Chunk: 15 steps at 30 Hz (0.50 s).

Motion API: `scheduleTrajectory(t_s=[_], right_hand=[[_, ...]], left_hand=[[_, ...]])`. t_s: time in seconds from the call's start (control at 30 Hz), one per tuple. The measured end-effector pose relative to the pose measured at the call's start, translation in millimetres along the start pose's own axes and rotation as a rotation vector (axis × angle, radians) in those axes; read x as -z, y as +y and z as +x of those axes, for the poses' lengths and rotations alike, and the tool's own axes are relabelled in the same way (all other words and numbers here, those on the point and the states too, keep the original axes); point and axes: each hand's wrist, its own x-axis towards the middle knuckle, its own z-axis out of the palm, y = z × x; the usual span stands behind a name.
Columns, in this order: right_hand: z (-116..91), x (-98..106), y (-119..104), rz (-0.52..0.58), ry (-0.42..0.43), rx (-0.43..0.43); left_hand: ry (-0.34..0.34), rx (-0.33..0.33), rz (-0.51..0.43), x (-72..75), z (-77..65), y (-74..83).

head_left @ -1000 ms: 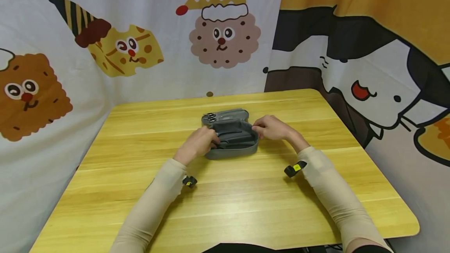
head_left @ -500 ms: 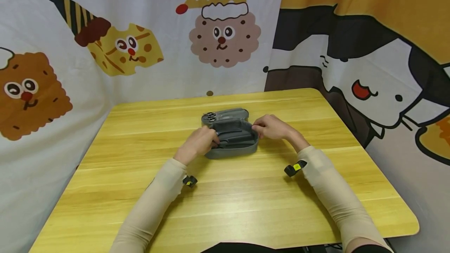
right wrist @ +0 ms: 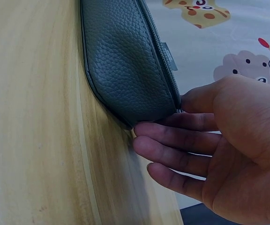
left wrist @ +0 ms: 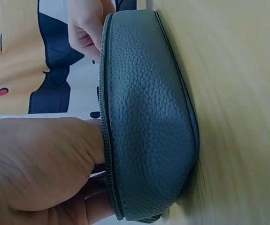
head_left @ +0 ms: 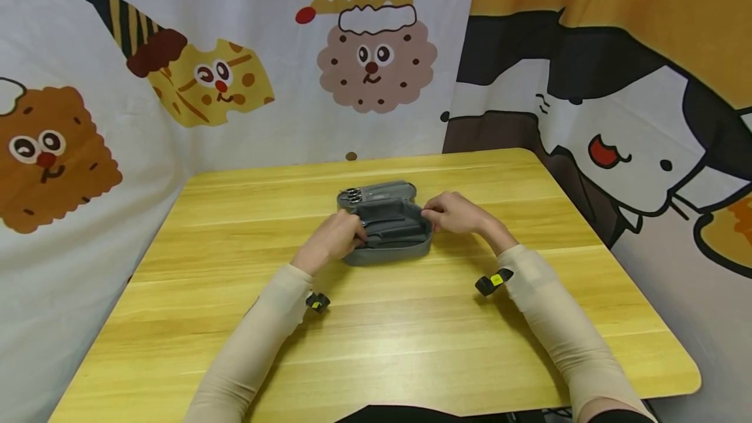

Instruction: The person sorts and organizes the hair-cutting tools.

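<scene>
A grey pebbled-leather zip case (head_left: 388, 255) lies unzipped on the table, its lid folded back. Metal finger loops, like those of scissors (head_left: 353, 196), show at the lid's left end. Long dark items (head_left: 390, 232) lie inside the case. My left hand (head_left: 331, 238) reaches over the left end with fingers curled down inside; in the left wrist view the zipper edge (left wrist: 107, 140) hides the fingertips, and I cannot tell what they hold. My right hand (head_left: 455, 213) pinches the right end of the rim between thumb and forefinger, the other fingers (right wrist: 172, 157) loosely bent beside it.
The yellow wood-grain table (head_left: 376, 331) extends around the case on all sides. A cartoon-printed curtain (head_left: 235, 136) hangs behind it. Small black cameras are strapped at the left wrist (head_left: 317, 302) and right wrist (head_left: 492, 282).
</scene>
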Motion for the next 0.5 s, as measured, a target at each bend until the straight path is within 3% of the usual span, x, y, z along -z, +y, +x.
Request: scheduleTrajectory(t_s=[0.13,0.17,0.5], right_hand=[[-1.3,-0.6,0.4,0.010,0.000,-0.003],[-1.7,-0.6,0.2,0.013,-0.001,-0.003],[0.2,-1.2,2.3,0.010,0.002,-0.008]], left_hand=[[0.014,-0.005,-0.007,-1.2,-0.9,-1.2],[0.005,0.020,0.002,7.5,-3.4,10.1],[0.011,0.039,-0.002,8.1,-4.4,7.7]])
